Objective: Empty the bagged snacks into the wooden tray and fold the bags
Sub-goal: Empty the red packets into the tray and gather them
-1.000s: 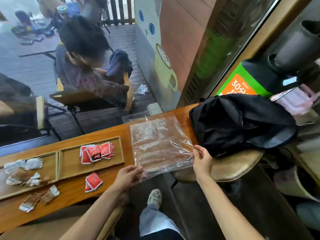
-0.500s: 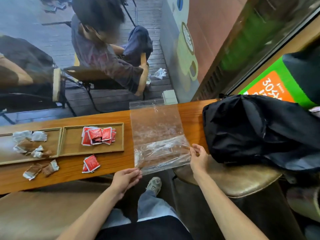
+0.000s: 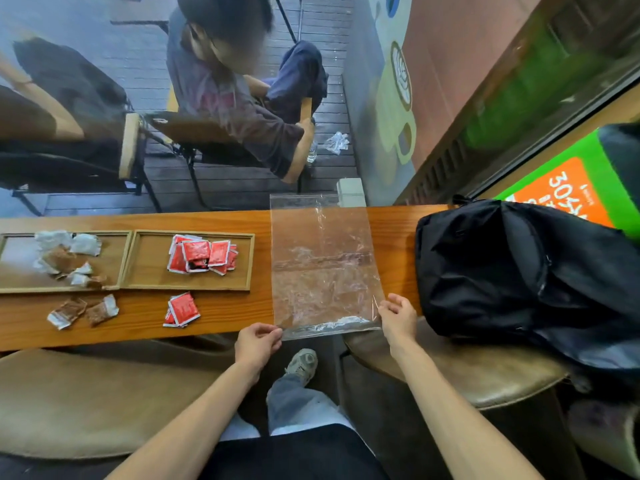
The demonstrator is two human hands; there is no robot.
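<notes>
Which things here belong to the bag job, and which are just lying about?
Job:
clear plastic bag, held at its near corners by left hand and right hand
red packets
wooden tray
loose red packets

Lying about:
black backpack
stool

A café: narrow wooden window counter (image 3: 225,220), cushioned stools (image 3: 467,372), coffee-cup mural (image 3: 401,109), seated patrons outside.

At the far right, an orange panel (image 3: 568,192) set in a green sign (image 3: 620,202) carries white figures that read roughly "304"; the smaller white characters under them are too blurred to make out. The red packets (image 3: 201,254) in the tray bear dark print too small to read.
</notes>
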